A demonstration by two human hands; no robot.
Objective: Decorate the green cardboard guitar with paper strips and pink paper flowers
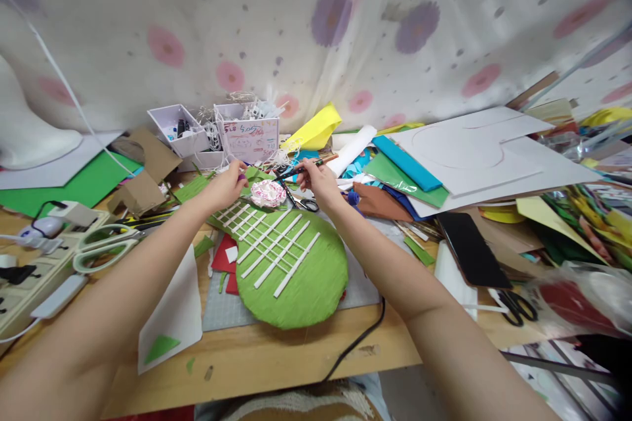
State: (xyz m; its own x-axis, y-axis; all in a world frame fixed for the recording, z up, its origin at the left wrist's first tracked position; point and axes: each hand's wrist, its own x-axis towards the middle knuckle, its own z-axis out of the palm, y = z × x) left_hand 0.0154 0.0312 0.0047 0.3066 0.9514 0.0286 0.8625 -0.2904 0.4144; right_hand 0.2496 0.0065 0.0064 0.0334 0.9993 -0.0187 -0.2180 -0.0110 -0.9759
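A green guitar- or pear-shaped craft piece (301,296) lies on a grey cutting mat (222,316), with white strips (276,243) crossed over it in a lattice. At its far end sits a crumpled white-and-pink paper flower (268,194). My right hand (318,179) is closed around a slim dark pen-like tool (292,173), whose tip points left, just above the flower. Left of the flower, my left hand (231,184) has its fingers pinched together; a small purple bit shows at the fingertips, too small to name. Black-handled scissors (309,204) lie beside the flower.
A power strip (24,296) and pale-green scissors (106,248) lie at left. White boxes (249,138) stand behind. To the right are coloured paper rolls (407,161), white board (474,151), a phone (474,250) and more scissors (516,307). A black cable (358,339) crosses the front edge.
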